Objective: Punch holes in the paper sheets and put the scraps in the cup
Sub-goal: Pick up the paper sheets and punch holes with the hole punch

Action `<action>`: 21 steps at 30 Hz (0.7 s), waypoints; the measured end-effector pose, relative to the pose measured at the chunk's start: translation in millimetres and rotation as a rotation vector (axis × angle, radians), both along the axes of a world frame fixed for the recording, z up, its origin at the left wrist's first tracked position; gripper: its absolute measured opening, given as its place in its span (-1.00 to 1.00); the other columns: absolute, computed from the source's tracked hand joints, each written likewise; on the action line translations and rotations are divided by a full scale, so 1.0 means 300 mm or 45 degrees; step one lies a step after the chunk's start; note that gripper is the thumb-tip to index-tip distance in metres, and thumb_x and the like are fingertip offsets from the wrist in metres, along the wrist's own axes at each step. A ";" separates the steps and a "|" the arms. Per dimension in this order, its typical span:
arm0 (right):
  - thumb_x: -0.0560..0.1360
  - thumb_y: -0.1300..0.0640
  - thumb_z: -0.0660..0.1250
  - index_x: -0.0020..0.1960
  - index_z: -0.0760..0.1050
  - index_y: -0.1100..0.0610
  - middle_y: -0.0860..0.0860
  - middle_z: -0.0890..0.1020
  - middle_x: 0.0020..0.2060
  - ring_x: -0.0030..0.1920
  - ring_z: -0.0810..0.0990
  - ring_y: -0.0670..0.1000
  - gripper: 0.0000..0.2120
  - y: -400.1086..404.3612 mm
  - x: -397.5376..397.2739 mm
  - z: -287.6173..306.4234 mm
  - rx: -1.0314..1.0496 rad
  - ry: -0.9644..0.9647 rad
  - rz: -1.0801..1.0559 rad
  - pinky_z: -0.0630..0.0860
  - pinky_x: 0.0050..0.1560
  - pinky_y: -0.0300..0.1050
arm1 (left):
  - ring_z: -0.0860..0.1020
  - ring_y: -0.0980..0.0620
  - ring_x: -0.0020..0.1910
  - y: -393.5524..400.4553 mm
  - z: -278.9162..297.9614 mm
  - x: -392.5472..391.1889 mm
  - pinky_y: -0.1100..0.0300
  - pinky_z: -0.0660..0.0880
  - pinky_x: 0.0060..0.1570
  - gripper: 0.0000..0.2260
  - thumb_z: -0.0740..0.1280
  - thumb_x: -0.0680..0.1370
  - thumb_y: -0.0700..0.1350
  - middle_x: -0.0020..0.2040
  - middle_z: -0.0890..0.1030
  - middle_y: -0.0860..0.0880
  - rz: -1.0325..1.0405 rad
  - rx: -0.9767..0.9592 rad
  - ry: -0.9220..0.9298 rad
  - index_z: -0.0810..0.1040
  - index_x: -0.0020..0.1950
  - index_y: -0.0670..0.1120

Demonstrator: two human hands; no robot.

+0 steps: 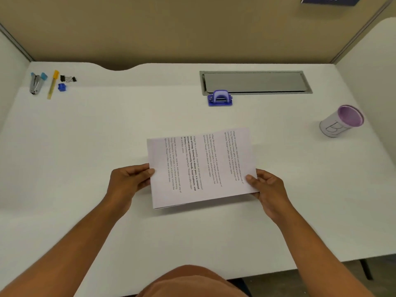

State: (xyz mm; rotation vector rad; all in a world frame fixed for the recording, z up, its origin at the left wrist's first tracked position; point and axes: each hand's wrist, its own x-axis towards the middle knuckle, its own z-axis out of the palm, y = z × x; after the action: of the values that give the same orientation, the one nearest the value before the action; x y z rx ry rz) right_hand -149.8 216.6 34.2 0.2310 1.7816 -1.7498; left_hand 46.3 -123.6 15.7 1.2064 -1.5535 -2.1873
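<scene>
- Stapler (36, 83), yellow marker (52, 85) and binder clips (68, 78) lie far left on the white bench (85, 146).
- Left hand (128, 181) pinches the paper sheets (201, 168) by their left edge.
- Blue hole punch (220, 98) sits beyond the sheets.
- Right hand (267, 189) grips the right edge.
- Cup (341, 121) stands far right.

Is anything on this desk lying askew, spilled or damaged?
Only a little. The paper sheets, held at both ends by the left hand and right hand, sit slightly skewed to the desk edge. The cup stands upright; no spill or damage shows.
</scene>
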 end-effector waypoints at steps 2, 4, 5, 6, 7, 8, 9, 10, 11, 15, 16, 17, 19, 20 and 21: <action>0.58 0.29 0.45 0.22 0.64 0.19 0.08 0.78 0.09 0.11 0.76 0.08 -0.77 0.067 -0.054 0.013 0.044 0.010 0.028 0.70 0.05 -0.05 | 0.78 -0.12 0.09 0.068 0.003 -0.052 0.18 0.71 0.00 -0.79 0.55 0.53 -0.29 0.11 0.79 -0.14 0.008 0.007 -0.007 0.76 0.16 -0.21; 0.58 0.29 0.44 0.22 0.64 0.19 0.07 0.78 0.09 0.12 0.76 0.09 -0.78 0.127 -0.094 0.025 0.070 0.009 0.046 0.68 0.13 0.03 | 0.78 -0.12 0.09 0.125 0.004 -0.095 0.18 0.72 0.00 -0.78 0.56 0.52 -0.29 0.11 0.79 -0.15 0.002 0.018 -0.019 0.76 0.16 -0.22; 0.58 0.30 0.44 0.23 0.63 0.20 0.08 0.78 0.09 0.12 0.76 0.09 -0.78 0.152 -0.110 0.028 0.076 0.004 0.047 0.67 0.16 0.05 | 0.78 -0.12 0.09 0.150 0.006 -0.112 0.18 0.72 0.00 -0.78 0.56 0.52 -0.29 0.11 0.79 -0.15 -0.003 0.028 -0.024 0.76 0.16 -0.21; 0.58 0.30 0.44 0.23 0.63 0.20 0.08 0.77 0.09 0.13 0.75 0.10 -0.77 0.174 -0.121 0.030 0.078 0.000 0.046 0.66 0.18 0.07 | 0.77 -0.13 0.10 0.173 0.009 -0.127 0.18 0.71 0.00 -0.78 0.56 0.52 -0.30 0.11 0.79 -0.15 -0.009 0.037 -0.028 0.76 0.16 -0.21; 0.59 0.30 0.43 0.23 0.63 0.21 0.08 0.77 0.10 0.14 0.75 0.11 -0.77 0.193 -0.130 0.030 0.080 -0.002 0.044 0.66 0.19 0.07 | 0.77 -0.13 0.10 0.190 0.012 -0.141 0.18 0.71 0.00 -0.78 0.55 0.52 -0.30 0.12 0.79 -0.15 -0.015 0.045 -0.033 0.76 0.16 -0.21; 0.59 0.30 0.43 0.24 0.63 0.21 0.08 0.77 0.10 0.15 0.75 0.12 -0.77 0.207 -0.138 0.028 0.081 -0.006 0.041 0.65 0.19 0.07 | 0.77 -0.12 0.11 0.202 0.014 -0.154 0.19 0.71 0.00 -0.78 0.55 0.52 -0.31 0.12 0.79 -0.15 -0.018 0.056 -0.037 0.76 0.16 -0.21; 0.59 0.30 0.43 0.24 0.63 0.21 0.09 0.77 0.09 0.16 0.74 0.13 -0.77 0.218 -0.146 0.026 0.082 -0.011 0.035 0.65 0.20 0.07 | 0.77 -0.12 0.11 0.208 0.017 -0.167 0.19 0.71 0.00 -0.79 0.54 0.52 -0.32 0.12 0.79 -0.15 -0.021 0.073 -0.035 0.76 0.15 -0.21; 0.58 0.30 0.43 0.24 0.63 0.21 0.09 0.77 0.10 0.16 0.74 0.14 -0.77 0.226 -0.152 0.024 0.088 -0.014 0.028 0.64 0.21 0.09 | 0.77 -0.11 0.10 0.211 0.021 -0.178 0.21 0.71 -0.01 -0.80 0.54 0.52 -0.33 0.12 0.79 -0.15 -0.024 0.089 -0.027 0.77 0.13 -0.20; 0.58 0.30 0.44 0.24 0.63 0.21 0.10 0.77 0.10 0.17 0.74 0.14 -0.76 0.231 -0.154 0.024 0.094 -0.013 0.023 0.64 0.23 0.10 | 0.78 -0.10 0.09 0.212 0.023 -0.187 0.22 0.71 -0.02 -0.81 0.54 0.52 -0.33 0.12 0.79 -0.15 -0.028 0.100 -0.020 0.77 0.12 -0.19; 0.58 0.31 0.44 0.26 0.63 0.25 0.13 0.76 0.12 0.19 0.73 0.17 -0.74 0.240 -0.134 0.024 0.098 -0.013 -0.040 0.61 0.28 0.14 | 0.77 -0.09 0.12 0.203 0.032 -0.220 0.23 0.70 0.00 -0.77 0.52 0.54 -0.33 0.14 0.79 -0.14 -0.107 0.094 -0.005 0.75 0.19 -0.22; 0.57 0.32 0.44 0.25 0.64 0.25 0.14 0.76 0.11 0.19 0.73 0.17 -0.75 0.239 -0.130 0.023 0.102 -0.013 -0.059 0.61 0.29 0.14 | 0.77 -0.09 0.13 0.195 0.028 -0.230 0.23 0.70 0.00 -0.77 0.52 0.54 -0.32 0.15 0.78 -0.14 -0.115 0.102 0.008 0.74 0.20 -0.22; 0.57 0.32 0.44 0.24 0.64 0.24 0.13 0.76 0.11 0.18 0.73 0.17 -0.75 0.238 -0.129 0.025 0.104 -0.009 -0.075 0.61 0.28 0.14 | 0.76 -0.09 0.14 0.188 0.027 -0.240 0.22 0.70 0.00 -0.76 0.52 0.55 -0.32 0.15 0.78 -0.13 -0.122 0.112 0.016 0.74 0.21 -0.22; 0.57 0.31 0.45 0.24 0.64 0.24 0.12 0.77 0.10 0.17 0.73 0.16 -0.76 0.236 -0.132 0.027 0.100 0.010 -0.101 0.63 0.25 0.11 | 0.76 -0.11 0.15 0.176 0.028 -0.265 0.17 0.71 0.01 -0.77 0.50 0.57 -0.29 0.17 0.78 -0.12 -0.164 0.123 0.004 0.73 0.23 -0.19; 0.57 0.31 0.45 0.24 0.64 0.24 0.12 0.77 0.10 0.17 0.74 0.15 -0.76 0.235 -0.132 0.028 0.094 0.016 -0.108 0.64 0.22 0.08 | 0.75 -0.11 0.16 0.174 0.030 -0.271 0.12 0.71 0.03 -0.77 0.49 0.59 -0.27 0.18 0.78 -0.11 -0.194 0.132 -0.005 0.73 0.24 -0.17; 0.57 0.31 0.45 0.24 0.64 0.24 0.12 0.77 0.10 0.16 0.74 0.14 -0.76 0.238 -0.133 0.028 0.088 0.015 -0.117 0.64 0.19 0.05 | 0.75 -0.12 0.17 0.176 0.033 -0.274 0.06 0.69 0.06 -0.78 0.48 0.61 -0.24 0.19 0.78 -0.10 -0.222 0.153 -0.010 0.73 0.25 -0.14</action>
State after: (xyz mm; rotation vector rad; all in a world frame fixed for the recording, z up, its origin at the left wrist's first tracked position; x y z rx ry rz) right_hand -189.6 287.9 42.5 0.3367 1.8691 -1.7573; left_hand -35.9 -70.7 25.5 1.1526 -1.6062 -2.4195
